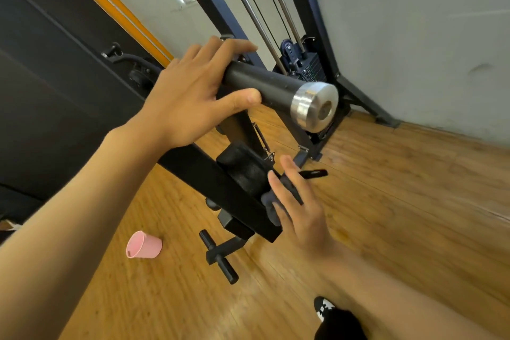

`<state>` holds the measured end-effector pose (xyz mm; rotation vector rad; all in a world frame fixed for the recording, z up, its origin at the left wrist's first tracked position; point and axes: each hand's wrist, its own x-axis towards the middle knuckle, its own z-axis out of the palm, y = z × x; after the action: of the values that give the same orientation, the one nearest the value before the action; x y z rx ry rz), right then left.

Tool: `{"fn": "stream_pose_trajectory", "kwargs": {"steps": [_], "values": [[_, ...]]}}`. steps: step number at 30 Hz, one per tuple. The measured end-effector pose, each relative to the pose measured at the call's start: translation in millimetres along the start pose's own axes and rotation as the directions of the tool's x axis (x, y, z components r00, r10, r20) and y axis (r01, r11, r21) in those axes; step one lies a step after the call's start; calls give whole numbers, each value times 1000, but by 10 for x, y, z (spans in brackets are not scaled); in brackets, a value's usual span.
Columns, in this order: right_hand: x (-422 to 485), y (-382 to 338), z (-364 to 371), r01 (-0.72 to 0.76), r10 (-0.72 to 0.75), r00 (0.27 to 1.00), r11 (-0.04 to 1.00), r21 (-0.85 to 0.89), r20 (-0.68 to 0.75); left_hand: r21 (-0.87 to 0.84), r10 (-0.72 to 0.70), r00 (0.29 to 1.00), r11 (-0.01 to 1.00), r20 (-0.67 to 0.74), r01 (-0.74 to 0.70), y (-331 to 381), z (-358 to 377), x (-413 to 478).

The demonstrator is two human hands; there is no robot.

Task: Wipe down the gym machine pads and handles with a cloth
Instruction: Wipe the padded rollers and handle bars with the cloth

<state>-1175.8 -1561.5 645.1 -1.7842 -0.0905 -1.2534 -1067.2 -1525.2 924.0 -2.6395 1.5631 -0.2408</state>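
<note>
Head view: left grip [187, 96] curled round rigid, smooth handle [262, 85]; right grip [300, 212], fingers near straight, presses limp dark cloth [271, 207] against pad [242, 165] below; probably best bunched in palm.

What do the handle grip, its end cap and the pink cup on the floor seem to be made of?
Handle grip: matte black, probably a rubber or foam sleeve; highlights are dull.
End cap: metal, likely steel or aluminium; silver, with bright reflections and stepped rings.
Pink cup: probably plastic; smooth, even colour, thin rim, though silicone is possible.
</note>
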Motion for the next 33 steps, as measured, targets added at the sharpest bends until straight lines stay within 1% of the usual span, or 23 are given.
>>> {"fn": "stream_pose_trajectory", "kwargs": {"steps": [2,3,5,7,9,11,13,14,17,18,19,20,21,22,23,24,26,29,30,33], "values": [[200,-89,53,65,-65,998,998,2,-23,-10,10,1000,1000,-11,-10,9,-21,-11],[163,-68,35,105,-105,994,994,-26,-18,-19,14,1000,1000,-5,-14,18,-27,-16],[-141,48,-58,118,-117,993,992,-38,28,-26,9,1000,1000,6,-9,35,-39,-42],[-434,193,-162,93,-90,993,995,-31,79,-12,4,1000,1000,1,-4,29,-41,-41],[-547,238,-175,50,-44,994,997,-64,97,-12,8,1000,1000,9,-8,32,-39,-32],[-442,172,-162,10,-9,997,1000,-10,79,-15,5,1000,1000,17,-5,35,-54,-37],[-367,174,-121,7,-7,999,1000,4,47,-16,1,1000,1000,12,-1,38,-56,-48],[-408,200,-115,2,-2,998,1000,-10,67,-21,-3,1000,1000,7,3,57,-54,-52],[-826,389,-194,-61,63,977,998,-19,202,-31,-2,1000,1000,-9,2,108,-58,-72],[-936,431,-246,-87,98,968,995,-54,231,-28,1,1000,1000,-18,-2,111,-58,-79],[-947,376,-292,-177,181,956,983,-39,231,-28,5,1000,1000,-28,-6,113,-50,-85],[-897,328,-302,-242,238,949,970,-9,207,-28,7,999,1000,-39,-8,115,-41,-84],[-772,259,-283,-232,227,964,973,17,137,-33,7,999,999,-44,-8,120,-30,-79],[-634,192,-237,-159,157,985,987,20,69,-39,6,999,999,-42,-8,125,-20,-75],[-537,172,-184,-51,51,998,999,-1,38,-41,6,999,999,-41,-7,124,-21,-71],[-496,180,-137,16,-16,1000,1000,-2,26,-40,5,999,999,-39,-7,122,-24,-71],[-632,342,-101,67,-65,996,997,-38,60,-35,12,999,999,-32,-13,101,-35,-68],[-937,457,-188,-53,51,988,999,6,145,-26,20,999,999,-40,-21,80,-15,-70],[-899,427,-166,-63,60,990,998,17,129,-26,18,999,999,-40,-19,71,-7,-63],[-340,147,17,-45,47,998,998,47,-33,-37,15,1000,999,-23,-16,49,4,-30]]}}
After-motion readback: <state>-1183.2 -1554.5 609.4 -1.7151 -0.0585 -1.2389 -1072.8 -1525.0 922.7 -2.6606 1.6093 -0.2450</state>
